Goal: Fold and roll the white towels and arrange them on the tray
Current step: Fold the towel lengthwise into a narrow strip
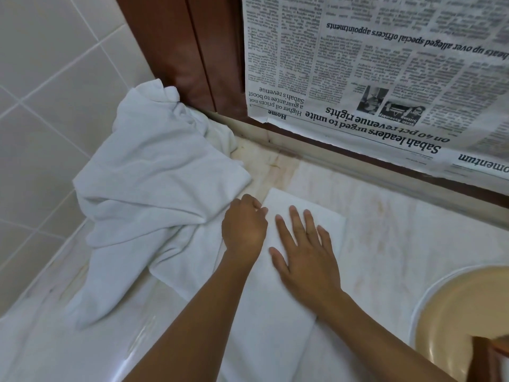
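Head view: folded towel [281, 199] flat on counter [399, 230].
Right hand [308, 260]: fingers spread, pressing it.
Left hand [244, 230]: fingers curled at its edge, grip unclear.

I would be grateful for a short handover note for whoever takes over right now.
Left hand: curled at the far left corner of the folded towel; grip unclear.
Right hand: flat on that towel.
Loose towel pile: on the counter, left of it.
Done: one towel folded flat.
Left: roll it, fold the pile, arrange all; tray not clearly in view.
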`<state>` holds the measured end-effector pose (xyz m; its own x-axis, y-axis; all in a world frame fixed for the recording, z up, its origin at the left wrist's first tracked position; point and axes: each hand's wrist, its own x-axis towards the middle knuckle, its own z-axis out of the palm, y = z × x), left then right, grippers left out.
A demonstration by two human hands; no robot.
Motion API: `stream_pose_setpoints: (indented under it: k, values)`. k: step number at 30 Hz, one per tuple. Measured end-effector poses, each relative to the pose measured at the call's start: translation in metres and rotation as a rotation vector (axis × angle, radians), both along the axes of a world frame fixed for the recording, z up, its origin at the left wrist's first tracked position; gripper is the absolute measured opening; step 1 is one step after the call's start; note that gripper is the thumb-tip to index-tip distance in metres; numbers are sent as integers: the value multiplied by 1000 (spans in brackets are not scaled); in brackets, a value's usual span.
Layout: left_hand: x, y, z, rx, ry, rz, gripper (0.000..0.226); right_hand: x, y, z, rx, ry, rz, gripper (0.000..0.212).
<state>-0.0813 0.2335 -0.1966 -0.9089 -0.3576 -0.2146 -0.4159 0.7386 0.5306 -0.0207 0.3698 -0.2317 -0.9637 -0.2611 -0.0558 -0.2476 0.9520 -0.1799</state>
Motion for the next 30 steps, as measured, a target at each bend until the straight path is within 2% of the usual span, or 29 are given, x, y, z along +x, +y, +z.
stream_pose_setpoints:
  k: [4,7,13,18,24,28,30]
  values:
    - [41,-4,-6,29,158,-15,19,-4,8,0,-2,-40,5,66]
    - [77,-12,-10,23,186,1,23,-5,7,1,-2,-61,-24,67]
    - [92,-26,-3,27,133,13,21,-2,9,7,75,-84,43,70]
    - [113,-32,7,17,-6,33,35,-5,8,10,112,-104,29,71]
    - [183,-46,22,-74,-119,57,34,3,-6,22,67,-211,-74,56]
    - [227,-54,25,70,-189,194,30,53,-39,23,-69,-138,12,62]
    - [244,-50,29,146,-224,219,30,75,-42,16,-52,-147,74,70]
